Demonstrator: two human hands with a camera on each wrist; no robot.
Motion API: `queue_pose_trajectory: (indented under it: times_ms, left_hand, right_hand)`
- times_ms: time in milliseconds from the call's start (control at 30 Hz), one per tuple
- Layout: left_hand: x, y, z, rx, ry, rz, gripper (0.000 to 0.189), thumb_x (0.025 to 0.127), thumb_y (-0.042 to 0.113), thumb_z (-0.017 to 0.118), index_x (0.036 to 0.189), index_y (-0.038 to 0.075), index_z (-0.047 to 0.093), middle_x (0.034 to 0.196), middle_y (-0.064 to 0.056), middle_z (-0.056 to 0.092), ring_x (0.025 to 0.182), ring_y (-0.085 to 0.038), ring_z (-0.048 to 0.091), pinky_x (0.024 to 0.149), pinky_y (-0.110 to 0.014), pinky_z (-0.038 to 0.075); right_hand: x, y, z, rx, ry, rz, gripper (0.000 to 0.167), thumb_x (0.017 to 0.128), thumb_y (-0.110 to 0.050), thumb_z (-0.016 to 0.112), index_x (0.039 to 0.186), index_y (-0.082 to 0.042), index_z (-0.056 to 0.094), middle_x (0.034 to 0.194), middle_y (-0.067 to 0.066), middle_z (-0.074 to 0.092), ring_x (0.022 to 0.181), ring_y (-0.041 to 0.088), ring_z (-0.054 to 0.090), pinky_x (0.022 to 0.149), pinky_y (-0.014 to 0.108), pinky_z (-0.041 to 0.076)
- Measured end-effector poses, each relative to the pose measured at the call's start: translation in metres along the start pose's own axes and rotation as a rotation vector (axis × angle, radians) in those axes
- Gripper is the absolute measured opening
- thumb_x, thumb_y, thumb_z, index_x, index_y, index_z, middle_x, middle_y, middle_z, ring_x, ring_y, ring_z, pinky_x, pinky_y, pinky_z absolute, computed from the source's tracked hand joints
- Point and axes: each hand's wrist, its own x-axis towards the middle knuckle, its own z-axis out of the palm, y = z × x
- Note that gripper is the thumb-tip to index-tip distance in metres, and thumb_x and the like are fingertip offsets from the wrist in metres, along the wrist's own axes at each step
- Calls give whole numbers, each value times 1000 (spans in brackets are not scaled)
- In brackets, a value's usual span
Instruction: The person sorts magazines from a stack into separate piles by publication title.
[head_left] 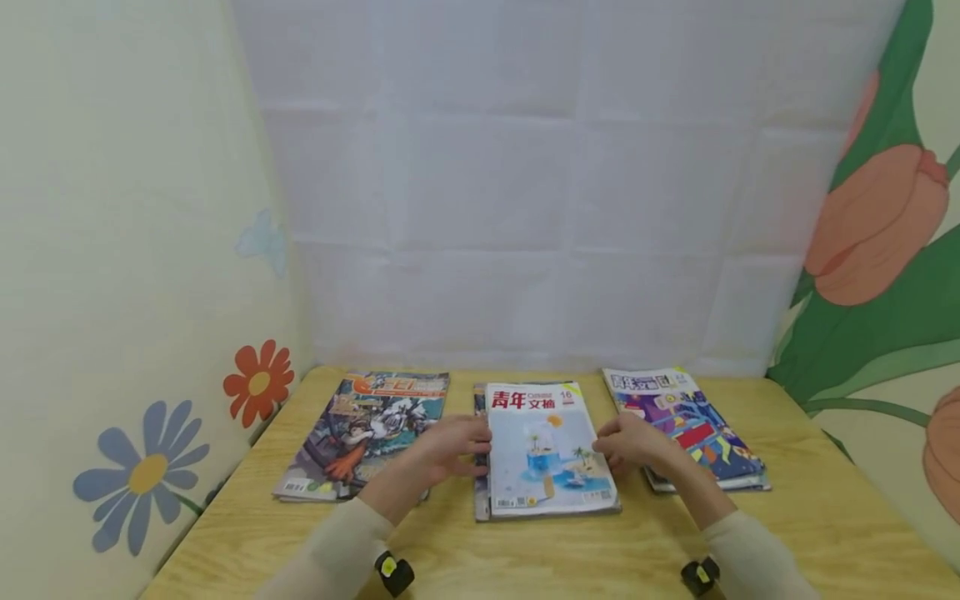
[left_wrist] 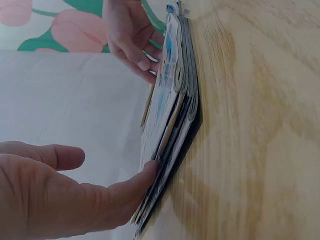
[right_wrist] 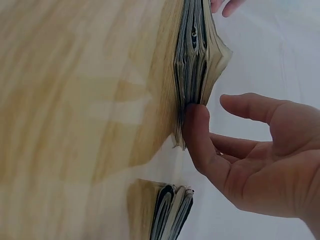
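A stack of magazines (head_left: 551, 450) lies in the middle of the table, its top cover pale blue with red title characters. On its left side my left hand (head_left: 453, 450) touches the edge; in the left wrist view a fairly straight finger (left_wrist: 132, 185) meets the page edges, thumb raised apart. Against the opposite edge rests my right hand (head_left: 633, 442). The right wrist view shows one of its fingers (right_wrist: 197, 135) bent lightly along the stacked pages (right_wrist: 192, 65), with the thumb standing off. A darker magazine edge (head_left: 481, 492) peeks out beneath the top one at left.
At the left lies another magazine pile (head_left: 375, 425) with a dark comic-style cover. To the right is a third pile (head_left: 690, 433), purple and blue on top. A white cloth (head_left: 525, 208) hangs behind the wooden table (head_left: 540, 558); painted walls flank it.
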Motion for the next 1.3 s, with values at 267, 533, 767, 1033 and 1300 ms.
queue_pose_trajectory:
  times_ms: [267,533,767,1033,1300]
  left_hand:
    - [1,-2,3,-5,51,-21,60,98,7,57,150,-11,35,148,-33,39,135,-47,41,90,-59,54]
    - [0,-3,1,16,1,10,53,102,10,54,151,-4,40,150,-31,39,135,-45,43,104,-54,46]
    - [4,-5,2,-19,38,8,56,100,8,54,152,-5,38,144,-31,44,129,-43,48,100,-50,50]
    - [10,-12,1,-146,-29,13,58,101,8,54,153,-7,34,140,-30,48,126,-38,53,101,-46,50]
    - [-1,-17,12,38,-158,13,73,97,6,59,158,-5,20,119,-23,63,106,-37,66,87,-48,58]
  right_hand:
    - [1,3,-2,60,-9,-9,42,97,-9,67,128,17,58,90,12,66,72,21,64,67,37,61]
    - [2,8,-1,180,-28,-46,41,99,-4,61,132,18,54,86,14,65,67,17,60,62,32,57]
    - [0,9,-1,196,-59,-79,43,100,-3,58,136,18,49,99,17,63,73,20,59,66,35,58]
    - [-3,7,0,175,-59,-86,40,98,-2,59,132,18,53,99,14,64,77,20,57,65,35,56]
    - [-2,8,-2,227,-62,-85,38,90,4,49,125,15,58,68,4,49,59,13,40,52,26,37]
